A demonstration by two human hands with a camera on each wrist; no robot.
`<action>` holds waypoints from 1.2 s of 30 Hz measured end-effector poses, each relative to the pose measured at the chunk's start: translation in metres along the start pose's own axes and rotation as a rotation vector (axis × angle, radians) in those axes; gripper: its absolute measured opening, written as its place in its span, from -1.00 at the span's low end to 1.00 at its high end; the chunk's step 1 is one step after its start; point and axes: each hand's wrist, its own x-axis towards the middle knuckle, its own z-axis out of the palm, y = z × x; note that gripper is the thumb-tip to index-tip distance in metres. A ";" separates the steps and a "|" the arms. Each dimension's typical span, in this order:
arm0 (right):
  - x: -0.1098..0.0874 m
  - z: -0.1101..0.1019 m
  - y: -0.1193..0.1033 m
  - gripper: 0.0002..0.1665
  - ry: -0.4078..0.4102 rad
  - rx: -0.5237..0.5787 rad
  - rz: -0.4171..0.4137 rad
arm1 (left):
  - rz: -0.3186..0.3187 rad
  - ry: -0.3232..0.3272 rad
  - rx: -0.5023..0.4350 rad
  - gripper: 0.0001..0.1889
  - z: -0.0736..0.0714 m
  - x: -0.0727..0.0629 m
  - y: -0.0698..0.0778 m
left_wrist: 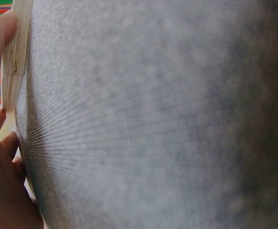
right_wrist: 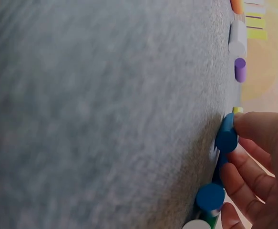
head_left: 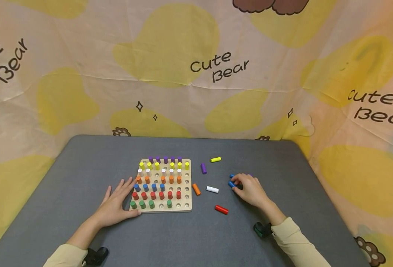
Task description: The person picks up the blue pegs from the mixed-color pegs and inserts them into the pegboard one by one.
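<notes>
A square wooden pegboard bears rows of purple, yellow, white, orange, blue, red and green pegs. Against its left side rests my left hand, fingers spread, with the thumb at the near left corner. In the left wrist view, the thumb lies on the board's edge. To the right of the board, my right hand pinches a blue peg between thumb and fingers, low over the table. Another blue peg lies just beyond its fingertips. More pegs, one of them blue, lie beside that hand, partly hidden.
Between board and right hand lie loose pegs: orange, white, purple, yellow and red. The grey tabletop ends at a patterned cloth at the back and sides.
</notes>
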 end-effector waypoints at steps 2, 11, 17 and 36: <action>0.001 0.001 -0.001 -0.75 0.000 0.008 -0.007 | 0.002 0.001 -0.002 0.11 0.000 0.000 0.001; 0.005 0.004 -0.005 -0.80 0.008 0.066 -0.078 | -0.001 0.000 -0.003 0.11 0.000 -0.001 0.001; 0.007 0.006 -0.005 -0.79 0.000 0.118 -0.103 | 0.002 0.003 -0.004 0.12 0.001 0.000 -0.001; 0.009 0.007 -0.004 -0.82 -0.062 0.145 -0.077 | 0.009 0.004 -0.001 0.12 0.001 0.000 -0.002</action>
